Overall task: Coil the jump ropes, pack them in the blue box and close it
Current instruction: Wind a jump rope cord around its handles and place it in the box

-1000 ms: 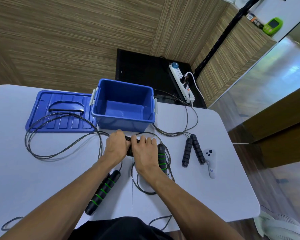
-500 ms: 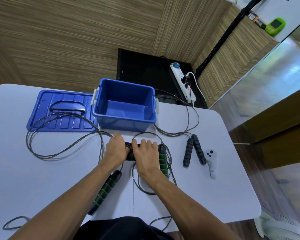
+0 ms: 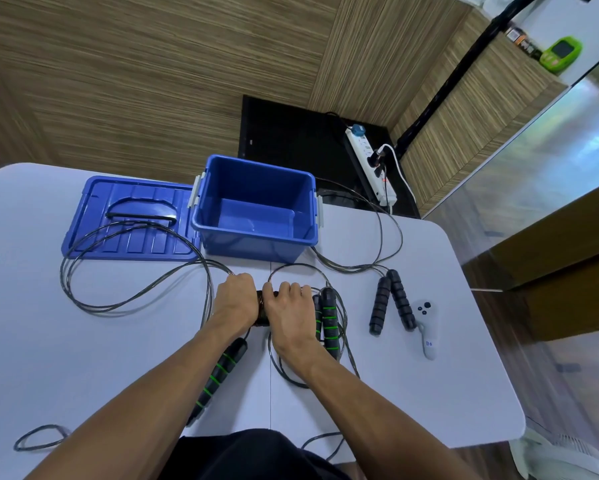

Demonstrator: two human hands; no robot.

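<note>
Two hands are working at the middle of the white table (image 3: pixel 83 341): the left hand (image 3: pixel 234 301) is curling its fingers round a dark jump-rope handle (image 3: pixel 262 311), and the right hand (image 3: pixel 289 315) is gripping the same handle with its fingers bent over it. A green-striped handle (image 3: pixel 216 379) is lying beside the left forearm. The open blue box (image 3: pixel 256 239) is sitting just beyond the hands, its lid (image 3: pixel 128 220) lying flat to its left.

I count one box (image 3: pixel 255 213), one lid (image 3: pixel 132 220), five rope handles, one controller (image 3: pixel 426 327) right of my hands.
</note>
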